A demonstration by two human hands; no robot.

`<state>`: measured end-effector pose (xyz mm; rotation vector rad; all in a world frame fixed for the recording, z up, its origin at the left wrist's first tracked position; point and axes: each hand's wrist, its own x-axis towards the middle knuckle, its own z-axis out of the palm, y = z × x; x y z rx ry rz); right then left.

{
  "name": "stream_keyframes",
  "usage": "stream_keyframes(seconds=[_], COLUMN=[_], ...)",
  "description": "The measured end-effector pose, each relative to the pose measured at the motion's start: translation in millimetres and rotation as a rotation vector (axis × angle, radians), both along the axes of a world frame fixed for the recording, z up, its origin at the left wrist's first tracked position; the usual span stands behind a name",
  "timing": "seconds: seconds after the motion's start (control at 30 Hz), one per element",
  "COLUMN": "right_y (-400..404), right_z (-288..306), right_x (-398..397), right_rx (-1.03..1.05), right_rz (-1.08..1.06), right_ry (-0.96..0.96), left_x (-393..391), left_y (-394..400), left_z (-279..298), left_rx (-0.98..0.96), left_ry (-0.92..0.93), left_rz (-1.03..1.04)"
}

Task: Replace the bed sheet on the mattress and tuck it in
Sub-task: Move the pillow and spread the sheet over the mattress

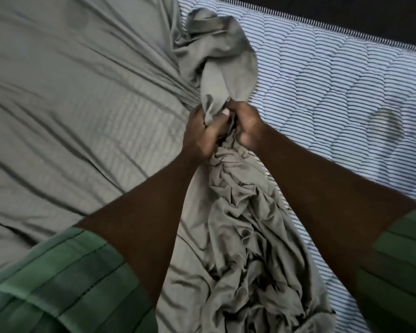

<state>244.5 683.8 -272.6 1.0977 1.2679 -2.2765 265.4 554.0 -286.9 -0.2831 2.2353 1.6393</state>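
Basically both hands met at frame centre, left hand (201,133) and right hand (246,127) each clenched around a gathered bunch of the grey-green bed sheet (58,104). Sheet already lay stretched over the left half of the frame, creases fanning toward the grip, so tension looked like a pull toward the uncovered side. Loose crumpled fabric hung from the fists down to bottom centre. Striped mattress (334,92) sat bare across the right and upper right. Judged mid-spread: bunch held together probably to drag the edge over the bare part; no tucking done yet.
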Motion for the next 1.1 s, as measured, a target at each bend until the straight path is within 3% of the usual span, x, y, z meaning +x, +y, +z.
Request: stream_keyframes(seconds=[0.1, 0.2, 0.27, 0.33, 0.4, 0.5, 0.57, 0.67, 0.73, 0.83, 0.97, 1.03, 1.1], right_y=[35, 92, 113, 113, 110, 101, 95, 121, 161, 222, 229, 205, 183], right_z=[-13, -35, -21, 4, 5, -9, -5, -7, 6, 16, 1, 5, -10], right_x=[-5, -13, -16, -11, -1, 12, 8, -7, -11, -17, -5, 13, 22], right_rx=[0.261, 0.595, 0.547, 0.186, -0.084, -0.217, -0.197, 0.052, 0.306, 0.515, 0.215, 0.078, -0.018], right_rz=[-0.206, -0.453, -0.563, -0.591, -0.554, -0.406, -0.2, -0.048, -0.162, -0.358, -0.681, -0.581, -0.439], right_ry=[0.037, -0.066, -0.007, 0.158, 0.176, 0.066, 0.076, 0.039, -0.057, 0.009, 0.105, -0.007, -0.013], left_x=[-9, -13, -15, -17, -23, -34, -40, -50, -54, -61, -64, -58, -56], left_y=[6, 26, 45, 67, 83, 99, 108, 117, 121, 127, 146, 154, 158], left_z=[11, 17, 19, 22, 18, 12, 10, -3, 2, 2, 6, 12, 13], left_rx=[-0.026, -0.385, -0.746, -0.929, -0.842, -0.477, -0.27, -0.067, -0.092, -0.222, -0.507, -0.692, -0.707], left_ry=[-0.023, -0.072, 0.011, 0.175, 0.266, 0.196, 0.116, -0.069, -0.148, -0.17, -0.079, 0.036, 0.165], left_rz=[-0.174, -0.262, -0.316, -0.359, -0.408, -0.435, -0.356, -0.066, -0.074, -0.251, -0.365, -0.454, -0.521])
